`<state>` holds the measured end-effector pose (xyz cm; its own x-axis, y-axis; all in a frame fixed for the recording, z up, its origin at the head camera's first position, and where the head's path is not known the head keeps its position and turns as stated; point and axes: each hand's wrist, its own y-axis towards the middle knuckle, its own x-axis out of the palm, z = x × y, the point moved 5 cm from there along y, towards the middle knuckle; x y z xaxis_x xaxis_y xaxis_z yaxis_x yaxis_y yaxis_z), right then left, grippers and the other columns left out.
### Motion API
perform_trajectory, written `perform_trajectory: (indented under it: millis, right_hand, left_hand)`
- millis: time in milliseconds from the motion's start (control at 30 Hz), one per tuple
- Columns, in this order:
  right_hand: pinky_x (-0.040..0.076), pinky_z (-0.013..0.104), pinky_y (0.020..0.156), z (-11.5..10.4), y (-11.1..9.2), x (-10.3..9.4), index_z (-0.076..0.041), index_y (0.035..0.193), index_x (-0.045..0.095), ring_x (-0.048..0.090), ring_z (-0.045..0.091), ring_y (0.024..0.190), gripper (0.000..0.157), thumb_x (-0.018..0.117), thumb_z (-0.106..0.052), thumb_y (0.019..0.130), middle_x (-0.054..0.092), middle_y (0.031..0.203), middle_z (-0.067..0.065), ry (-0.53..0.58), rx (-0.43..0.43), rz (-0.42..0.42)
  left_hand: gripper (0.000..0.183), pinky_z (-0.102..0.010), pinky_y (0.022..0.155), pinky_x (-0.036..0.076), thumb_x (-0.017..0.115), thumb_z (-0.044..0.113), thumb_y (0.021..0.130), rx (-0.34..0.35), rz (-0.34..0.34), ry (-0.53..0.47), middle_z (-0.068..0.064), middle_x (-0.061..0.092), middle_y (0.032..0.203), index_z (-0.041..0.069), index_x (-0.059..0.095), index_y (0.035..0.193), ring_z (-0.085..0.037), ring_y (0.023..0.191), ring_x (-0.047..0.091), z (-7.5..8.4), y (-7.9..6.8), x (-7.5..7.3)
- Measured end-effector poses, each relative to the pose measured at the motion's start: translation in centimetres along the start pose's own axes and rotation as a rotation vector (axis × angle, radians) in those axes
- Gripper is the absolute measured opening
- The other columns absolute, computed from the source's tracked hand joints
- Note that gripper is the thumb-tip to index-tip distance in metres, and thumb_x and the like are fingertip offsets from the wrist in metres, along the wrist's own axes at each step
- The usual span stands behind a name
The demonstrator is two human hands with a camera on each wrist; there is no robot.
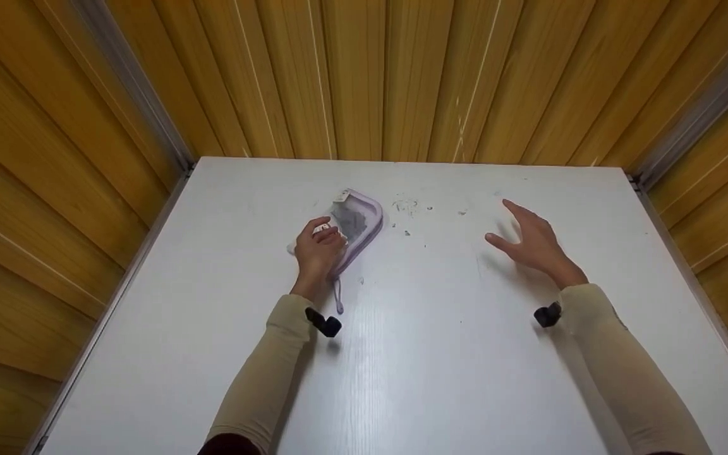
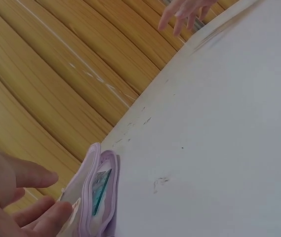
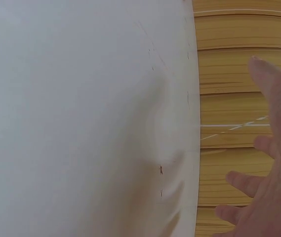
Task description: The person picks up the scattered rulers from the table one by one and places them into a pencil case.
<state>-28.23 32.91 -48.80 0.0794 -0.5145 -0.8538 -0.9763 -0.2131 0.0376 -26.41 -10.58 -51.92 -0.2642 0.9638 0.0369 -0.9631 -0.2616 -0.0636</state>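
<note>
A lilac-edged pouch (image 1: 371, 229) with a see-through side and a short wrist strap (image 1: 339, 297) lies on the white table. My left hand (image 1: 321, 248) is over its left part, fingers loosely bent. In the left wrist view, the left fingertips (image 2: 56, 217) overlap the near side of the pouch (image 2: 86, 197), with a gap between the upper finger and the lower ones. The pouch stands partly unzipped there, and a flat teal item (image 2: 100, 192) shows inside. Far to the right, my right hand (image 1: 531, 243) hovers over the table, holding nothing, thumb and fingers spread.
Dark scuff marks (image 1: 407, 207) spot the white table (image 1: 414, 354) between the hands. Wood-look panel walls (image 1: 383, 76) rise behind the far edge and along both sides. Each sleeve carries a small black camera mount (image 1: 325, 323) at the wrist.
</note>
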Motion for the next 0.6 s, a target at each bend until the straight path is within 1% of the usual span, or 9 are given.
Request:
perform_trajectory:
  millis: [133,267,333,433,533,600]
  right_hand:
    - [0.012,0.066,0.118,0.1,-0.1,-0.1,-0.015,0.165,0.019,0.018,0.045,0.152,0.097,0.063,-0.064,0.094,0.021,0.168,0.02,0.003,0.013,-0.007]
    - [0.012,0.066,0.117,-0.1,-0.3,-0.3,-0.016,0.165,0.018,0.017,0.046,0.152,0.097,0.062,-0.064,0.094,0.021,0.168,0.019,0.002,0.024,-0.013]
    - [0.012,0.066,0.117,-0.2,-0.3,-0.5,-0.016,0.165,0.018,0.018,0.046,0.152,0.096,0.063,-0.063,0.094,0.021,0.168,0.02,-0.004,0.018,-0.011]
    - [0.011,0.066,0.118,-0.3,-0.5,-0.7,-0.016,0.165,0.019,0.018,0.046,0.151,0.094,0.062,-0.062,0.095,0.022,0.168,0.02,-0.02,0.009,-0.01]
    - [0.011,0.065,0.118,-0.3,-0.7,-0.9,-0.017,0.165,0.019,0.019,0.046,0.151,0.093,0.062,-0.061,0.095,0.023,0.167,0.021,-0.046,-0.002,-0.007]
    - [0.011,0.066,0.118,-0.3,-0.9,-0.9,-0.016,0.165,0.02,0.019,0.047,0.151,0.092,0.062,-0.061,0.095,0.024,0.166,0.023,-0.061,-0.007,0.0]
  left_hand:
    - [0.064,-0.039,0.089,0.057,0.076,-0.009,0.086,0.068,-0.021,0.04,-0.025,0.065,0.131,0.005,0.054,0.144,-0.034,0.111,0.07,0.6,0.0,-0.1]
    - [0.075,-0.04,0.088,0.058,0.074,-0.009,0.087,0.136,-0.051,0.048,-0.025,0.062,0.137,0.017,0.046,0.152,-0.034,0.111,0.069,1.2,-0.4,-0.3]
    - [0.082,-0.041,0.089,0.057,0.074,-0.007,0.087,0.177,-0.061,0.071,-0.023,0.061,0.138,0.023,0.041,0.155,-0.033,0.113,0.068,1.5,-0.5,-0.4]
    - [0.091,-0.041,0.094,0.055,0.076,-0.004,0.086,0.264,-0.071,0.166,-0.02,0.061,0.14,0.029,0.033,0.159,-0.032,0.118,0.066,2.0,-0.8,-0.4]
    - [0.099,-0.045,0.101,0.051,0.08,0.0,0.085,0.372,-0.08,0.31,-0.018,0.058,0.144,0.031,0.026,0.162,-0.035,0.125,0.062,2.6,-1.1,-0.4]
    - [0.104,-0.047,0.106,0.047,0.085,0.006,0.083,0.433,-0.084,0.416,-0.016,0.053,0.151,0.032,0.024,0.162,-0.034,0.133,0.056,2.9,-1.2,-0.4]
